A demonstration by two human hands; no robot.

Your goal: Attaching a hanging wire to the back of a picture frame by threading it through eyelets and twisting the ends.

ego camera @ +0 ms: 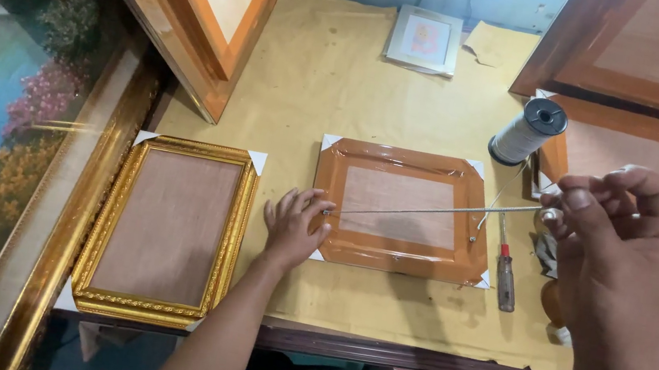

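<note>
A: What is the person working on?

B: An orange-brown picture frame [404,210] that lies face down on the yellow paper cover [319,79] of the table. Its back is a plain brown board, its border is glossy, and white paper protectors sit on its four corners. A thin grey string [439,212] runs tight across the back, from the left side of the frame up to the right.

A: How many frames do you count?

B: Two lie flat close to the person: this one and a golden frame [166,230] to its left, also face down. One small silver frame [425,40] is at the far edge. Larger orange-brown frames lean or lie at the back, left and right. There is one spool of string [529,130] and one screwdriver [504,272] with a red collar.

A: And the hands?

B: The left hand [294,228] lies palm down on the left edge of the frame, fingers bent, pressing the string's end there. The right hand [616,245] is raised near the camera, fingers closed, pinching the other end of the string.
</note>
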